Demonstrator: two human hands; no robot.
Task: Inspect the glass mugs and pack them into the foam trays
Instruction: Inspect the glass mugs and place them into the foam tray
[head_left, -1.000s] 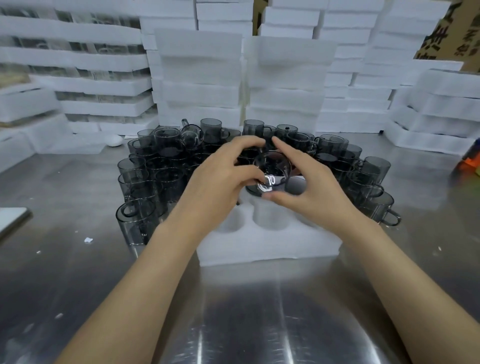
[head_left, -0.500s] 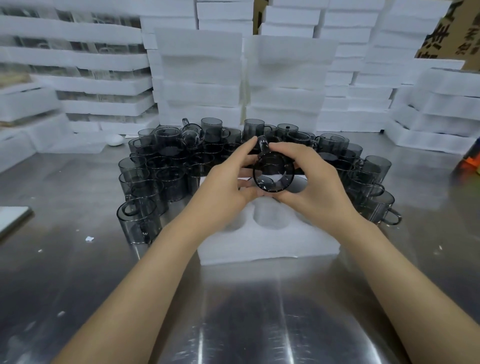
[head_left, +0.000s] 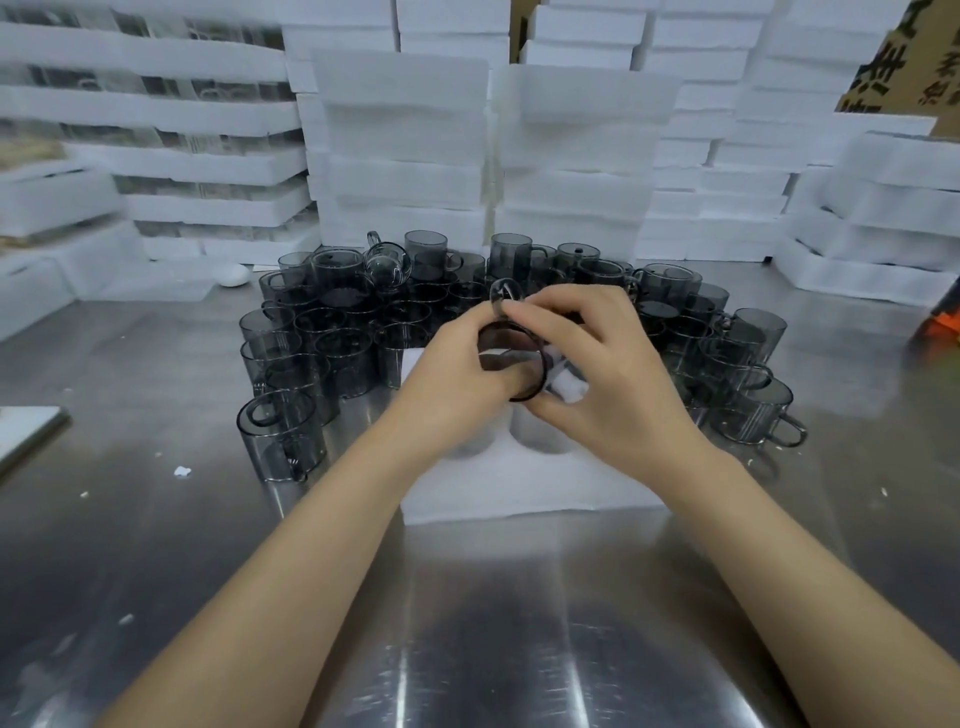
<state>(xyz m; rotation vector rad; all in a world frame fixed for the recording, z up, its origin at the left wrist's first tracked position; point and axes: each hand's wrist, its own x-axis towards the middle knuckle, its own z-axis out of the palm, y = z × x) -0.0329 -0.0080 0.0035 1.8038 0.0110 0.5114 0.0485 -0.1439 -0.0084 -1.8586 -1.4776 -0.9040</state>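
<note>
Since half a second ago, mug tipped further, rim toward the camera, handle up, lower over the foam tray. Gripped from the left by the left hand, fingers curled on the wall; pinched at handle and rim by the right hand. Two front tray pockets visible, nothing in them. Behind and beside the tray, crowded grey glass mugs standing on the steel table. Beyond, stacked white foam trays.
</note>
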